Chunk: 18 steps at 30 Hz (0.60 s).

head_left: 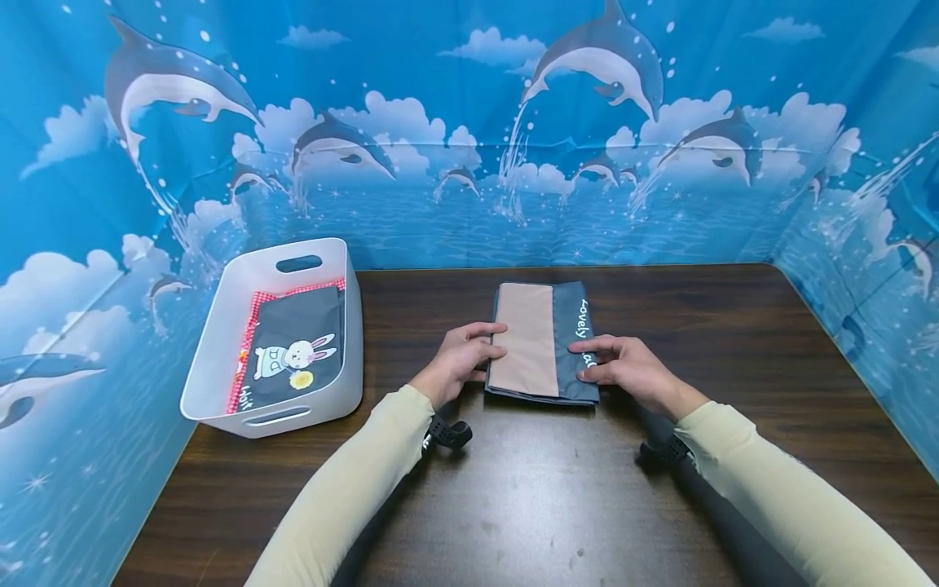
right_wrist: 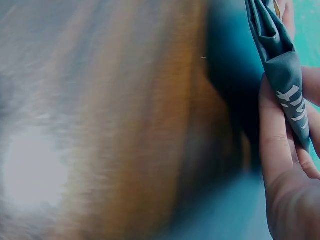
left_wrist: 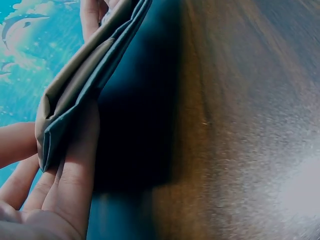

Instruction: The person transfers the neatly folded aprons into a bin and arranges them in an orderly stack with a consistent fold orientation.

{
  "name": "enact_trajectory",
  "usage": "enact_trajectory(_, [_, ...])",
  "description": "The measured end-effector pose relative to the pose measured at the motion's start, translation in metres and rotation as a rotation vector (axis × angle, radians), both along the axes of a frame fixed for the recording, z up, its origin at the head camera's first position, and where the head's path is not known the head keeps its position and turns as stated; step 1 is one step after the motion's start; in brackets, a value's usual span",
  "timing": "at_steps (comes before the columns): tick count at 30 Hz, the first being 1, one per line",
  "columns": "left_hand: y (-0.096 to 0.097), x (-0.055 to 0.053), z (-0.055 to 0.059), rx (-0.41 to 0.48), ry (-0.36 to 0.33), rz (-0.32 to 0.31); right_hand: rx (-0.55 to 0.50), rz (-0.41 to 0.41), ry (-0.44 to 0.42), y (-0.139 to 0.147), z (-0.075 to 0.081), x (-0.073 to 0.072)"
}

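Observation:
A folded cloth [head_left: 524,342], beige on the left and dark grey-blue on the right with white lettering, is held by both hands above the table. My left hand [head_left: 462,359] grips its left edge; in the left wrist view, fingers [left_wrist: 75,175] reach beneath the folded layers. At the right edge, my right hand [head_left: 623,367] pinches the cloth over the lettering. Seen from the right wrist, the stacked folds [right_wrist: 285,75] lie between the thumb and fingers. The cloth's underside is mostly hidden.
A white plastic basket [head_left: 352,342] with handle slots stands at the left on the dark wooden table [head_left: 528,489]. Inside it lies a folded dark cloth [head_left: 293,318] with a rabbit picture and red checked trim. A blue dolphin-print curtain [head_left: 440,220] borders the table's back and sides.

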<state>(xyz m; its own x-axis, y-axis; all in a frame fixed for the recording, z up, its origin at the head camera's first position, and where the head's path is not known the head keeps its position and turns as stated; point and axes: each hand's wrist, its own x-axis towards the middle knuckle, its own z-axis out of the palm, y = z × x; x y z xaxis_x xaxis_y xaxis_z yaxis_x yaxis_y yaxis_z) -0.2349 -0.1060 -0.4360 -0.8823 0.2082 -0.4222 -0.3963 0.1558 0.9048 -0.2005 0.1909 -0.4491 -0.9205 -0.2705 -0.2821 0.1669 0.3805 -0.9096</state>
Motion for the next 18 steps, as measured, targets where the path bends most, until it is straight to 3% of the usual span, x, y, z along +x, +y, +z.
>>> enact_trajectory(18, [-0.011, -0.004, 0.040, 0.083, 0.040, 0.040, -0.015, -0.007, 0.075, -0.007, 0.036, -0.004])
